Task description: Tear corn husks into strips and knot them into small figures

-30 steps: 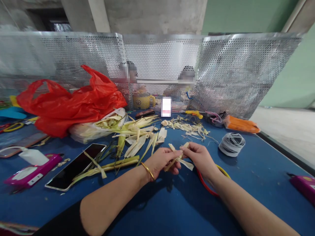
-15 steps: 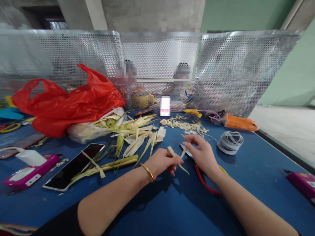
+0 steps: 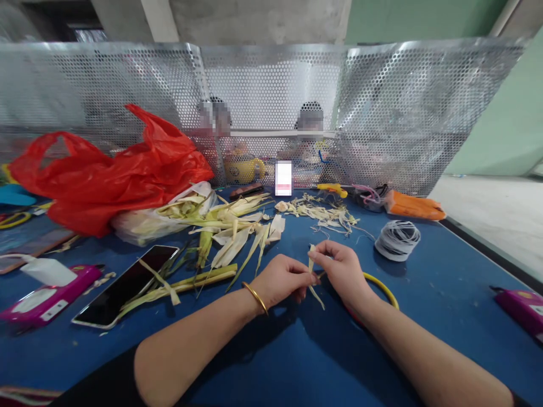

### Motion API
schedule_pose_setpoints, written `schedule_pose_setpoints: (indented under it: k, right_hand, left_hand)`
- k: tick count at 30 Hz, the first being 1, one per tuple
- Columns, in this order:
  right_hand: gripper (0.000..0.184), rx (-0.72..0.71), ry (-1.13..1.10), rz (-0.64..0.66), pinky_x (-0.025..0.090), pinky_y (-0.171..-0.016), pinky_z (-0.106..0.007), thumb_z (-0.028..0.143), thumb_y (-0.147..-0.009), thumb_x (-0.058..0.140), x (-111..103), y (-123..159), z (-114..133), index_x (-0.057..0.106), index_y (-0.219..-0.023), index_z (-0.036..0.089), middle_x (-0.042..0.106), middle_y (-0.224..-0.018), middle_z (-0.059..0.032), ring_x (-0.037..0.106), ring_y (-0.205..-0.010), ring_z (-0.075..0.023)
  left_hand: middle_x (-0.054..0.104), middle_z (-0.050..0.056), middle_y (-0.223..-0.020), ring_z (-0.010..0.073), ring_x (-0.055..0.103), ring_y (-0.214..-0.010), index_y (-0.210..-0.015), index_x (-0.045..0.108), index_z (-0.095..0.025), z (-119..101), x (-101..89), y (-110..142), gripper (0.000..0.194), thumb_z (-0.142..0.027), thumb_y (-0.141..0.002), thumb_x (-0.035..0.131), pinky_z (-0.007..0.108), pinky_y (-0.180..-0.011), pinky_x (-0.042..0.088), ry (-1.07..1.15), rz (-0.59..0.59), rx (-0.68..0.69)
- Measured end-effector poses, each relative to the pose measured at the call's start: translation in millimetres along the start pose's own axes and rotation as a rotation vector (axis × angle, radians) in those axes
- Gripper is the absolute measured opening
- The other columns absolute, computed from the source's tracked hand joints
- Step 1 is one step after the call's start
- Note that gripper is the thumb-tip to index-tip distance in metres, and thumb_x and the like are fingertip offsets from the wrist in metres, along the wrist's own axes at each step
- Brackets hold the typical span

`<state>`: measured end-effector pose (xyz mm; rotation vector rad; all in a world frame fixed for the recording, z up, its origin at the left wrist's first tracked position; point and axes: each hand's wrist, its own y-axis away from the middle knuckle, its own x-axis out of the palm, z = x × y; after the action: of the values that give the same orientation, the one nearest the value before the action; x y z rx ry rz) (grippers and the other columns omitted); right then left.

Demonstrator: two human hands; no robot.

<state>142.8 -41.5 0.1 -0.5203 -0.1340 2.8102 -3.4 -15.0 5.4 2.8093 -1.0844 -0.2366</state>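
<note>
A narrow strip of pale corn husk (image 3: 317, 297) runs between my two hands over the blue table. My left hand (image 3: 285, 279), with a gold bangle at the wrist, pinches its middle between thumb and fingers. Its upper end is pinched by the thumb and forefinger of my right hand (image 3: 340, 270), while the lower end hangs loose. Under my right wrist lie scissors with red and yellow handles (image 3: 388, 287), their blades mostly hidden by the hand. A pile of corn husks (image 3: 231, 243) spreads out beyond my left hand.
Husk scraps (image 3: 319, 210) and a spool of grey-white cord (image 3: 397, 241) lie beyond my right hand. At left are a red plastic bag (image 3: 114, 181), a black-screened phone (image 3: 127, 285) and a purple glue gun-like device (image 3: 55, 297). A perforated metal screen (image 3: 271, 85) closes the back; two people sit behind it.
A wider, folded piece of husk showed between the hands at first. My right hand let go and lifted away, baring the scissor blades, then came back to pinch the strip's upper end.
</note>
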Motion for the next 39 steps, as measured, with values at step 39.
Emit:
schedule_pose_setpoints:
  k: [39]
  right_hand:
    - [0.018, -0.570, 0.771, -0.068, 0.037, -0.072, -0.032, 0.027, -0.093, 0.046, -24.8, -6.0, 6.4, 0.064, -0.093, 0.021, 0.068, -0.088, -0.0067, 0.059, -0.082, -0.0221]
  left_hand:
    - [0.070, 0.008, -0.067, 0.0150, 0.066, -0.058, -0.081, 0.064, -0.012, -8.6, -18.0, -9.1, 0.026, -0.037, -0.085, 0.057, 0.022, -0.056, 0.049, 0.610, -0.252, -0.137]
